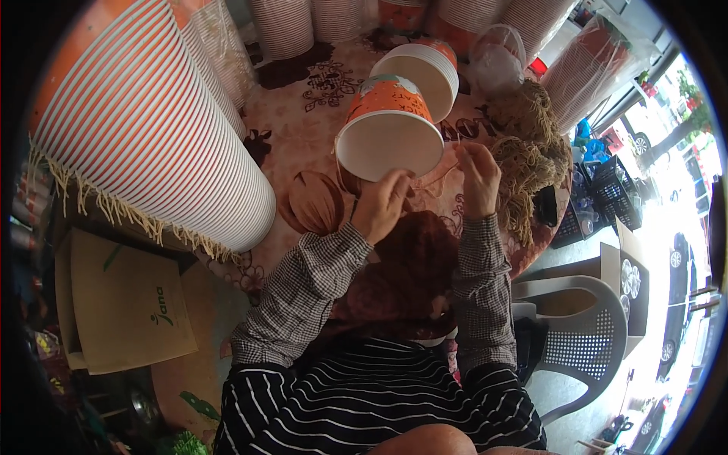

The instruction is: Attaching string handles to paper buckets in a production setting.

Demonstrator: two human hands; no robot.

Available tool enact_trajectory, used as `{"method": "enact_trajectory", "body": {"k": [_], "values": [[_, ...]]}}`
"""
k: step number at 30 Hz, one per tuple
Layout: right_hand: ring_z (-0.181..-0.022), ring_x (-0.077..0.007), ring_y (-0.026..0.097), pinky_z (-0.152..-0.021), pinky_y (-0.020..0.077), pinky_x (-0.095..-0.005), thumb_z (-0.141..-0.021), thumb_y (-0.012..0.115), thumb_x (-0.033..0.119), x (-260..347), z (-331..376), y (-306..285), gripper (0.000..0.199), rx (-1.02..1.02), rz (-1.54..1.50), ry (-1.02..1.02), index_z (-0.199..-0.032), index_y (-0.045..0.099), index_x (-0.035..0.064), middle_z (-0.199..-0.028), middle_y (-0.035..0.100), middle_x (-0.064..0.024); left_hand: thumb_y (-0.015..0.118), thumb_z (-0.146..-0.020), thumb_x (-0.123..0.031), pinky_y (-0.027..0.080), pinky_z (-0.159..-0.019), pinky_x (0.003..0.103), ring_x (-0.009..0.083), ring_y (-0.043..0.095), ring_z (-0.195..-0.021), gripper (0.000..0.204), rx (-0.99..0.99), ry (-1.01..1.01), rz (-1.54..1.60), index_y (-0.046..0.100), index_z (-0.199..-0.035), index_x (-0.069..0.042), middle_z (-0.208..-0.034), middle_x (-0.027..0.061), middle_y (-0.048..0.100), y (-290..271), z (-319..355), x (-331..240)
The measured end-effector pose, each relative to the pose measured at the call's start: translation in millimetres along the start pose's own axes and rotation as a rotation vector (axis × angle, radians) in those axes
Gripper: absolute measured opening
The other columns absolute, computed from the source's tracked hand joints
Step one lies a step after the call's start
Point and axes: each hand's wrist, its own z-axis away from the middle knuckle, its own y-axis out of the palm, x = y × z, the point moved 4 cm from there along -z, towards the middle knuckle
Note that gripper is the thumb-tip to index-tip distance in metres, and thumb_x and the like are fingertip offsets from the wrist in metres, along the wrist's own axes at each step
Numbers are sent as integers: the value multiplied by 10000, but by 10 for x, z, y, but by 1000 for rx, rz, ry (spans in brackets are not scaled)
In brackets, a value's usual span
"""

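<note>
An orange paper bucket (388, 145) with a white inside lies on its side on the table, its mouth toward me. My left hand (383, 206) is closed just below its rim, fingers curled; what they pinch is mostly hidden. To the right of the rim, my right hand (479, 180) has thumb and fingertips pinched together on a thin cord. A length of pale cord (436, 180) appears to run between the two hands. Behind the bucket lies a short nested stack of the same buckets (428, 72). Bundles of beige cord (531, 163) lie right of my right hand.
A tall leaning stack of paper buckets (163, 129) fills the left side. More stacks (282, 29) line the back, some in clear plastic (603, 68). A cardboard box (129, 303) stands lower left; a grey plastic chair (580, 341) and black crates (610, 186) are at right.
</note>
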Motion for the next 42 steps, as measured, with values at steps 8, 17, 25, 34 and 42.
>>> {"method": "enact_trajectory", "body": {"k": [8,17,25,34,42], "values": [[-1073,-222,601,-881,513,-355,-965,507,95,24,333,636,79,270,-691,374,-950,555,34,-1203,591,-132,621,-877,-127,528,-711,316,244,662,-852,281,-183,11,-29,586,-1130,-10,-1040,141,653,-251,-119,219],[-1122,-207,562,-939,484,-367,-965,515,91,-62,470,920,71,474,-672,352,-963,554,32,-1289,542,-128,633,-861,-161,546,-663,344,245,680,-779,249,-182,-15,-144,629,-1063,-15,-967,140,672,-476,-108,257],[-1135,-202,556,-932,485,-361,-963,529,121,-50,478,899,107,536,-674,391,-978,559,19,-1263,561,-135,612,-836,-96,539,-674,368,291,665,-844,244,-219,79,-247,591,-1065,-16,-950,157,643,-420,-71,126],[-1051,-140,579,-900,486,-314,-944,571,150,-98,476,869,159,529,-433,394,-1024,594,14,-1169,608,-83,622,-822,-42,554,-696,356,296,681,-834,265,-247,86,-228,577,-1080,-1,-959,169,646,-593,-77,88],[-998,-111,590,-840,500,-273,-940,586,159,-195,479,871,177,559,-427,376,-1051,601,22,-1097,628,-46,635,-815,-31,550,-696,343,289,680,-832,282,-169,198,-258,574,-1088,8,-969,165,649,-533,-96,62]]}}
